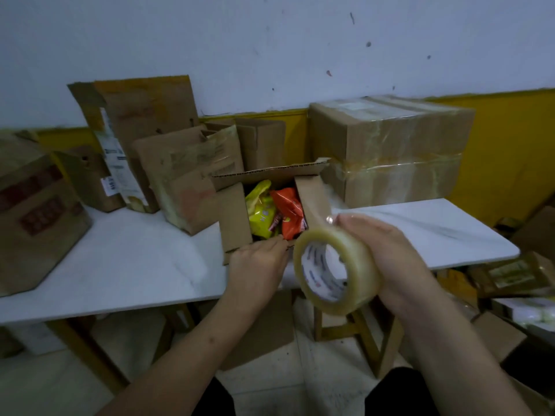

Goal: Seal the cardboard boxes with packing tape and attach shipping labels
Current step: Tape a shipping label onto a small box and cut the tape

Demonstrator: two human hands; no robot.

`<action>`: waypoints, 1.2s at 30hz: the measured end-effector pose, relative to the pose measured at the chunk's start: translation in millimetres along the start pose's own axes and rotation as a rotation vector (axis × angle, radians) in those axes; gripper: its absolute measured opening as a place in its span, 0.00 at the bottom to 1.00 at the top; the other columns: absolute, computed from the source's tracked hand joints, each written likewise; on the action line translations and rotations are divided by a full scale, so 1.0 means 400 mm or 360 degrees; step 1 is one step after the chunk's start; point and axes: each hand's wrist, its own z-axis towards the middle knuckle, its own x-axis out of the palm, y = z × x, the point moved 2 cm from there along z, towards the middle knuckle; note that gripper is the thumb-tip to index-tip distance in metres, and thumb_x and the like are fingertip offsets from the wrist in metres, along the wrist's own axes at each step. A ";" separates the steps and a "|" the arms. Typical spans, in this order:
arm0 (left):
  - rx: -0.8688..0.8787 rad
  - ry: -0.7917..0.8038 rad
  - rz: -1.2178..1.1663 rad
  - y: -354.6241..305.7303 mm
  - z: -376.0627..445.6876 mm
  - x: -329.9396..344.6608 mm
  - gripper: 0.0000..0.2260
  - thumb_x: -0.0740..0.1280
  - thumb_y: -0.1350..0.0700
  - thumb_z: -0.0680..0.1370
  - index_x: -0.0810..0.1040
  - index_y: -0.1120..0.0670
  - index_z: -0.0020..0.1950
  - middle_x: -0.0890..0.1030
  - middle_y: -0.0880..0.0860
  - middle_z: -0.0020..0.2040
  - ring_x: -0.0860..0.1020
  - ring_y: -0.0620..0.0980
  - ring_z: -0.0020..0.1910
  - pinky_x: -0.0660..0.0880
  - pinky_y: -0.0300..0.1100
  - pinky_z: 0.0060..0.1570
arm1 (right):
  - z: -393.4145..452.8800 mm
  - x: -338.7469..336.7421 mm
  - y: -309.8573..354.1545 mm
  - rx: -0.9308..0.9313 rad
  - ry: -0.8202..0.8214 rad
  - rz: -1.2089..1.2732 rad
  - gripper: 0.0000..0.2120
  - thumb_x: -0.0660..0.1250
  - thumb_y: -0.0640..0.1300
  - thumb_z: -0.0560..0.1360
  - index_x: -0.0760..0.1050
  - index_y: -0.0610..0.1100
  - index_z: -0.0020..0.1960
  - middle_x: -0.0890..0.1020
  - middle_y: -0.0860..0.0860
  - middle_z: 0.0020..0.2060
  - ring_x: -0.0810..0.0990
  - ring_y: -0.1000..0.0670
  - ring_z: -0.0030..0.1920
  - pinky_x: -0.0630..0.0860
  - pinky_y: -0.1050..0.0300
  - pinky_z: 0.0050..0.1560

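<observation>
A small cardboard box [235,219] stands open at the front edge of the white table [126,265], its flaps up, with yellow and orange snack packets [274,213] inside. My left hand [256,267] rests on the box's near edge, fingers reaching to the flap there. My right hand [387,259] grips a roll of clear packing tape [336,270] just right of the box, in front of the table edge. A strip of tape runs up from the roll toward the box's right flap [312,199].
A large taped box [390,151] sits at the back right of the table. Several flattened and empty cartons [168,151] lean against the wall at the back left, and a printed box [36,217] stands far left. More boxes lie on the floor at right [516,283].
</observation>
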 end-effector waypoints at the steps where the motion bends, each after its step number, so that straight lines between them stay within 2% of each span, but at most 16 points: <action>1: -0.0001 0.0030 0.0037 0.006 0.023 -0.026 0.03 0.73 0.55 0.75 0.83 0.52 0.42 0.83 0.51 0.37 0.81 0.54 0.32 0.72 0.42 0.26 | 0.007 0.000 0.031 -0.0022 0.0032 0.0023 0.08 0.69 0.48 0.75 0.85 0.45 0.49 0.86 0.49 0.40 0.84 0.54 0.38 0.80 0.61 0.36; 4: 0.0059 0.0084 0.0200 0.046 0.138 -0.117 0.10 0.63 0.51 0.79 0.81 0.50 0.42 0.82 0.51 0.35 0.79 0.53 0.32 0.64 0.40 0.27 | 0.047 0.001 0.109 -0.0009 0.0138 0.0163 0.09 0.67 0.48 0.78 0.83 0.46 0.50 0.83 0.53 0.34 0.80 0.59 0.30 0.75 0.67 0.30; 7: 0.0224 0.0495 0.0245 0.053 0.217 -0.149 0.09 0.61 0.49 0.82 0.80 0.49 0.52 0.83 0.51 0.45 0.81 0.53 0.43 0.66 0.43 0.36 | 0.097 0.014 0.137 0.0028 0.0117 0.0181 0.08 0.67 0.48 0.78 0.84 0.48 0.48 0.84 0.53 0.37 0.81 0.58 0.33 0.76 0.65 0.32; 9: 0.0286 0.0707 0.0311 0.057 0.195 -0.105 0.08 0.62 0.51 0.82 0.79 0.50 0.56 0.82 0.51 0.48 0.81 0.55 0.46 0.64 0.44 0.36 | 0.125 0.022 0.136 0.0090 0.0035 0.0202 0.07 0.69 0.48 0.77 0.85 0.48 0.47 0.86 0.52 0.38 0.83 0.56 0.35 0.78 0.61 0.33; 10: 0.0296 0.0731 0.0295 0.058 0.168 -0.083 0.06 0.64 0.53 0.80 0.79 0.51 0.54 0.82 0.52 0.46 0.81 0.56 0.43 0.63 0.44 0.34 | 0.139 0.024 0.133 0.0129 0.0018 0.0220 0.07 0.69 0.48 0.77 0.85 0.48 0.46 0.86 0.51 0.38 0.84 0.55 0.36 0.79 0.60 0.34; 12: 0.0294 0.0567 0.0168 0.071 0.113 -0.046 0.05 0.68 0.53 0.75 0.80 0.52 0.49 0.82 0.50 0.39 0.81 0.54 0.33 0.62 0.40 0.26 | 0.164 0.028 0.125 0.0198 0.0048 0.0240 0.07 0.69 0.48 0.77 0.84 0.47 0.49 0.86 0.51 0.39 0.84 0.54 0.37 0.79 0.59 0.35; 14: 0.0242 0.0506 0.0050 0.078 0.083 -0.027 0.10 0.62 0.47 0.77 0.79 0.51 0.48 0.81 0.48 0.40 0.79 0.50 0.33 0.65 0.39 0.26 | 0.188 0.029 0.114 0.0239 0.0080 0.0254 0.08 0.69 0.49 0.76 0.85 0.47 0.50 0.86 0.50 0.41 0.83 0.52 0.40 0.79 0.57 0.37; 17: -0.0052 0.0653 -0.0252 0.070 0.090 -0.037 0.18 0.53 0.36 0.81 0.74 0.47 0.50 0.78 0.45 0.45 0.76 0.45 0.41 0.73 0.44 0.35 | 0.218 0.031 0.094 0.0272 0.0110 0.0190 0.09 0.71 0.51 0.74 0.85 0.48 0.49 0.86 0.48 0.45 0.83 0.48 0.45 0.79 0.52 0.44; 19: -0.0302 0.0777 -0.0612 0.076 0.119 -0.041 0.16 0.52 0.40 0.84 0.74 0.46 0.48 0.78 0.48 0.45 0.76 0.47 0.43 0.75 0.52 0.43 | 0.229 0.029 0.086 0.0295 0.0109 0.0150 0.09 0.71 0.51 0.74 0.85 0.48 0.50 0.85 0.47 0.45 0.82 0.47 0.44 0.78 0.52 0.42; 21: -0.0483 0.1072 -0.0767 0.092 0.162 -0.019 0.12 0.56 0.46 0.85 0.76 0.48 0.55 0.80 0.51 0.50 0.77 0.50 0.48 0.76 0.51 0.50 | 0.237 0.023 0.080 0.0313 0.0116 0.0143 0.09 0.71 0.51 0.74 0.85 0.48 0.50 0.85 0.47 0.45 0.82 0.48 0.44 0.79 0.53 0.40; 24: -0.0465 0.1529 -0.0724 0.115 0.205 0.007 0.18 0.58 0.45 0.84 0.68 0.44 0.74 0.76 0.51 0.67 0.76 0.52 0.62 0.73 0.44 0.57 | 0.244 0.021 0.070 0.0337 0.0122 0.0108 0.10 0.72 0.51 0.73 0.85 0.47 0.51 0.85 0.47 0.46 0.83 0.48 0.44 0.79 0.54 0.40; 26: -0.0419 0.1656 -0.0698 0.137 0.210 0.014 0.23 0.57 0.39 0.83 0.62 0.41 0.78 0.71 0.49 0.74 0.72 0.52 0.69 0.70 0.46 0.65 | 0.244 0.029 0.060 0.0375 0.0146 0.0060 0.10 0.72 0.50 0.74 0.84 0.46 0.52 0.86 0.47 0.45 0.84 0.50 0.40 0.78 0.54 0.40; 28: -0.0405 0.1763 -0.0671 0.155 0.198 0.017 0.26 0.57 0.35 0.81 0.63 0.40 0.79 0.69 0.48 0.76 0.70 0.51 0.71 0.67 0.46 0.69 | 0.240 0.042 0.045 0.0426 0.0187 -0.0016 0.11 0.72 0.49 0.74 0.84 0.45 0.52 0.86 0.47 0.45 0.84 0.51 0.39 0.78 0.54 0.40; 31: -0.0425 0.1662 -0.0650 0.167 0.187 0.022 0.25 0.63 0.35 0.79 0.71 0.42 0.74 0.77 0.47 0.69 0.74 0.50 0.65 0.71 0.42 0.60 | 0.231 0.064 0.016 0.0498 0.0201 -0.0123 0.08 0.72 0.49 0.74 0.85 0.45 0.48 0.86 0.45 0.44 0.84 0.47 0.42 0.80 0.51 0.45; 33: -0.0405 0.1436 -0.0529 0.170 0.177 0.038 0.18 0.66 0.37 0.77 0.80 0.44 0.62 0.82 0.48 0.56 0.78 0.50 0.54 0.74 0.43 0.49 | 0.223 0.084 -0.007 0.0527 0.0251 -0.0176 0.07 0.72 0.49 0.74 0.85 0.46 0.45 0.86 0.44 0.45 0.84 0.45 0.45 0.81 0.48 0.51; 36: -0.0368 0.1084 -0.0236 0.170 0.156 0.060 0.11 0.66 0.41 0.78 0.82 0.46 0.51 0.82 0.49 0.46 0.79 0.52 0.47 0.72 0.45 0.41 | 0.204 0.108 -0.046 0.0562 0.0211 -0.0176 0.07 0.72 0.48 0.75 0.86 0.44 0.46 0.86 0.43 0.44 0.84 0.45 0.43 0.81 0.49 0.50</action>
